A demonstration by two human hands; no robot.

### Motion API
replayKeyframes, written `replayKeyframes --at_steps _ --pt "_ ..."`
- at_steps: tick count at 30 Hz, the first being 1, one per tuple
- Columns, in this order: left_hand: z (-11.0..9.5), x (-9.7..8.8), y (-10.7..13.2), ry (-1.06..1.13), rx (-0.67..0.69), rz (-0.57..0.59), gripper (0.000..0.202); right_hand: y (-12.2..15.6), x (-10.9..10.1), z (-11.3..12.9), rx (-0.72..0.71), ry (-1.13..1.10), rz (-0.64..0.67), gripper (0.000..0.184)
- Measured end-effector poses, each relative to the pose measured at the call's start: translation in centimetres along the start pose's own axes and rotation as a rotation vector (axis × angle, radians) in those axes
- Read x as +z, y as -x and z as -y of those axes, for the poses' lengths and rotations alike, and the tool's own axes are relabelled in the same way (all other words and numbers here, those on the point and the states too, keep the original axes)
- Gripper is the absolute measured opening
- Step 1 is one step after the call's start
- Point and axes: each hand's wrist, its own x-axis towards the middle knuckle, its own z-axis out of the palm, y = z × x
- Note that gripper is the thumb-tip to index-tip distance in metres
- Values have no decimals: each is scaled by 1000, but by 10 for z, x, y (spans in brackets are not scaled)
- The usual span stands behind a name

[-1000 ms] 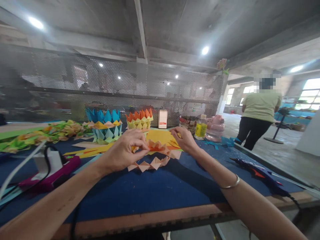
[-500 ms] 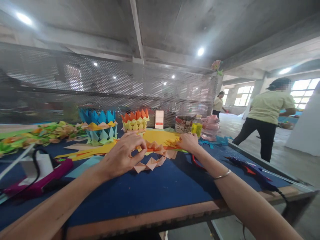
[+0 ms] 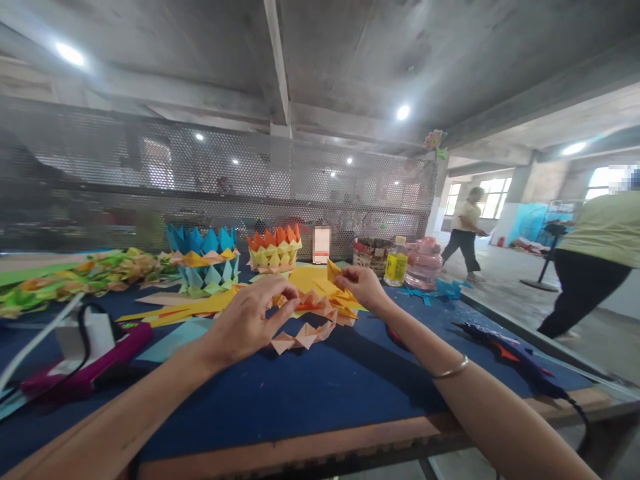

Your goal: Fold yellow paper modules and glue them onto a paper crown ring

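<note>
My left hand [image 3: 257, 319] is curled, with thumb and forefinger pinched at the back left of a peach and orange ring of folded paper [image 3: 305, 339]. The fingertips partly cover the spot they grip. Raised to the right of the ring, my right hand [image 3: 364, 287] pinches a small yellow folded paper piece [image 3: 333, 271] that points up and left. Beneath and behind the hands lie yellow paper sheets [image 3: 306, 276] and a loose pile of yellow folded pieces [image 3: 350, 303].
Behind stand a blue paper crown [image 3: 203, 257] and an orange-yellow one [image 3: 275, 248]. A bottle [image 3: 396, 265], pink jug [image 3: 423, 263] and basket [image 3: 369, 257] stand back right. A glue gun [image 3: 515, 357] lies right, a purple power strip [image 3: 90, 363] left. Two people are beyond the table.
My right hand has lifted from the yellow pile and moved slightly left with a yellow folded piece. My left hand stays by the ring. Both people at the right have moved.
</note>
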Motion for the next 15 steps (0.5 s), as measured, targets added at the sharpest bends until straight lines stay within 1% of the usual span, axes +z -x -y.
replayKeyframes --at_steps 5,8,11,13,15 --pt "5 4 -2 -31 -57 22 15 11 14 16 -82 -304 51 21" --pt "8 6 -3 -20 -102 -13 16 19 19 27 -118 -439 82 29" --pt "8 6 -3 12 -186 -75 18 28 22 39 -138 -530 140 39" --pt "7 5 -3 70 -252 -96 28 33 24 45 -140 -587 194 44" --pt "6 3 -3 174 -309 -76 39 37 25 49 -140 -663 238 47"
